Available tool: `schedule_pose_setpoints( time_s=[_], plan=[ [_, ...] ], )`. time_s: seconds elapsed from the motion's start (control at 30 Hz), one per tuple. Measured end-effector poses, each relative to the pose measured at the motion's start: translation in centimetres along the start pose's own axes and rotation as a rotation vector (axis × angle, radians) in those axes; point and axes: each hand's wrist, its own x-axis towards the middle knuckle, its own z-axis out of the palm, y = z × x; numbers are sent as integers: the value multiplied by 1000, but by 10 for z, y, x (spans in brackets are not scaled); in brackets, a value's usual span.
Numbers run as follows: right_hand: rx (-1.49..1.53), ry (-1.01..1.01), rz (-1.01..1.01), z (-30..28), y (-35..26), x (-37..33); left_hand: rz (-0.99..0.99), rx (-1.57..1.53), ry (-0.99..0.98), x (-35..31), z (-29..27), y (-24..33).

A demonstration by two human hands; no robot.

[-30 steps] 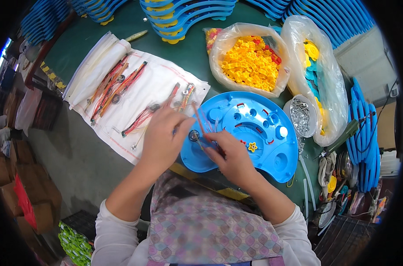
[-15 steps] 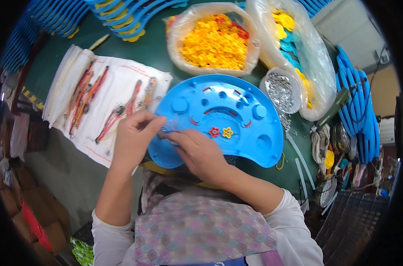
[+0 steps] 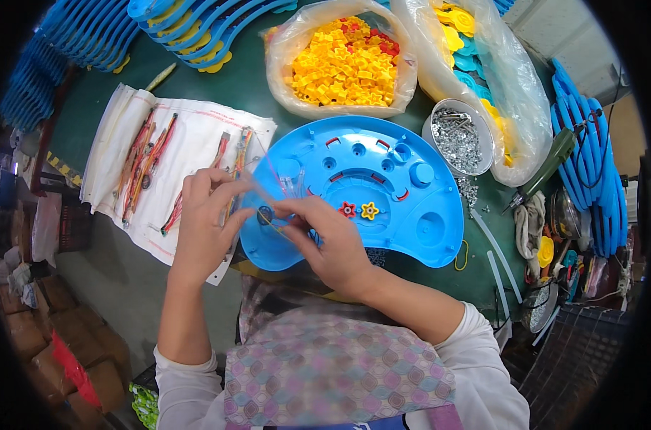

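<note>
Over the left end of a blue curved plastic panel [image 3: 440, 208], my two hands work close together. My right hand [image 3: 333, 244] pinches thin coloured wires [image 3: 272, 224] between thumb and fingers; a small dark round part [image 3: 266, 214] shows beside them. My left hand [image 3: 209, 218] is just left of these, its thumb and forefinger apart, with a blurred strand near the fingertips. Clear thin pieces [image 3: 292, 186] lie on the panel behind the hands. A red star-shaped piece [image 3: 348, 209] and a yellow star-shaped piece [image 3: 369, 210] sit at the panel's middle.
Wire bundles [image 3: 145, 161] lie on a white sheet [image 3: 196, 107] at left. Behind the panel stand a bag of yellow and red pieces [image 3: 340, 68] and a bowl of screws [image 3: 458, 143]. A green electric screwdriver [image 3: 555, 158] rests at right. Blue frames [image 3: 203, 29] are stacked at the back.
My left hand's thumb and forefinger have moved apart from their pinch. The wires and dark round part between my hands now show more plainly. My right hand has shifted slightly right.
</note>
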Motion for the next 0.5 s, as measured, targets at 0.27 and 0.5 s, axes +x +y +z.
schedule_pose_setpoints(
  time_s=[0.27,0.5],
  plan=[
    [67,-13,-1,-3,1,1,396,247,19,15,3,-12],
    [-84,115,64,-3,-5,0,304,-66,-62,14,-22,-15]
  ],
)
